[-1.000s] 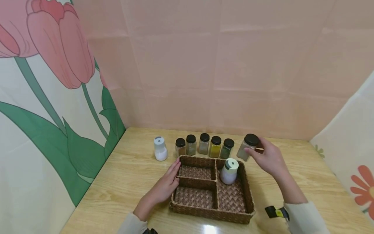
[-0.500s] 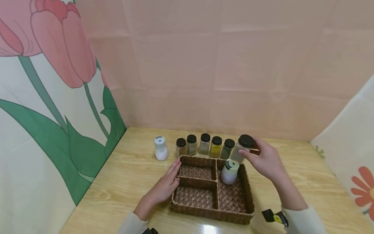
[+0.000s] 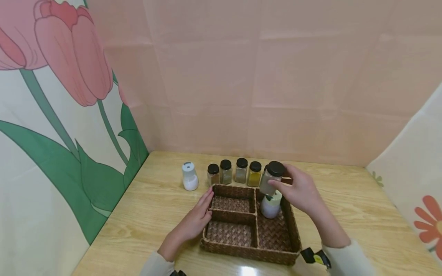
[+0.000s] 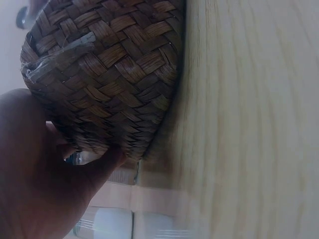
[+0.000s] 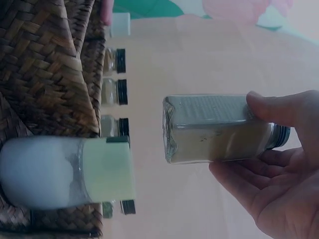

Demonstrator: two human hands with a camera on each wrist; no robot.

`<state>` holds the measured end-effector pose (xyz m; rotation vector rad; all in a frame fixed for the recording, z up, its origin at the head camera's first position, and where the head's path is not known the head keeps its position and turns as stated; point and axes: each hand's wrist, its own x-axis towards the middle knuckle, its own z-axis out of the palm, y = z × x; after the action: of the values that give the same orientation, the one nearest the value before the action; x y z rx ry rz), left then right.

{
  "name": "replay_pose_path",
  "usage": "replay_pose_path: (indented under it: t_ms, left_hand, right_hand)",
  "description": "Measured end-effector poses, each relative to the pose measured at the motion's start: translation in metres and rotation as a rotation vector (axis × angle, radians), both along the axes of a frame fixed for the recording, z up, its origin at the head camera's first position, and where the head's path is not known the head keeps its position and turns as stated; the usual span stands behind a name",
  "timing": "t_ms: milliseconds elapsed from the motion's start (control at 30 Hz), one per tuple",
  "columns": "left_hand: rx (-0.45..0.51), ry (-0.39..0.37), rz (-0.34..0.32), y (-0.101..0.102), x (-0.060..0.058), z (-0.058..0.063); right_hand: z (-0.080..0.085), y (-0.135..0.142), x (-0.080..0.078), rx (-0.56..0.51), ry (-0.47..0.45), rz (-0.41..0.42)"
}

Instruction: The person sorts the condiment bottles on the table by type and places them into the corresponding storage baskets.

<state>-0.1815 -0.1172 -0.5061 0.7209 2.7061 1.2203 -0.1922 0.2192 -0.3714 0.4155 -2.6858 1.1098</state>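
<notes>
My right hand (image 3: 299,189) holds a square glass spice jar (image 3: 271,180) with a black lid, raised over the back of the basket's right compartment. In the right wrist view the thumb and fingers pinch the jar (image 5: 214,129) near its lid, and pale brown powder shows inside. Below it, a shaker with a pale green cap (image 3: 271,207) stands in that compartment. The brown woven basket (image 3: 248,252) has three compartments; the two left ones hold nothing. My left hand (image 3: 195,220) grips the basket's left wall near the back corner, its fingers against the weave (image 4: 109,84).
Behind the basket several black-lidded spice jars stand in a row, among them a yellow one (image 3: 254,174) and a brown one (image 3: 213,175). Another jar is mostly hidden behind the held one. A white shaker (image 3: 190,177) stands at the left on the wooden table (image 3: 138,214).
My right hand has carried the spice jar leftward, from beside the row to over the basket's right compartment. The left hand and the basket stay in place.
</notes>
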Motion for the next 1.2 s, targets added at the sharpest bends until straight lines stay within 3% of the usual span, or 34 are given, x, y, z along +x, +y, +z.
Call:
replay_pose_path:
  t_ms: [467,933,1200]
  left_hand:
    - [0.015,0.002,-0.001,0.000,0.001,0.001]
    - [0.021,0.017,-0.002,0.000,0.001,-0.001]
    - [0.022,0.025,-0.005,0.000,0.000,-0.004]
  right_hand:
    - [-0.003,-0.021,-0.001,0.009,-0.022,0.034]
    - [-0.007,-0.041,-0.003,0.104,-0.042,0.023]
    - [-0.012,-0.058,-0.010,0.095,-0.015,0.096]
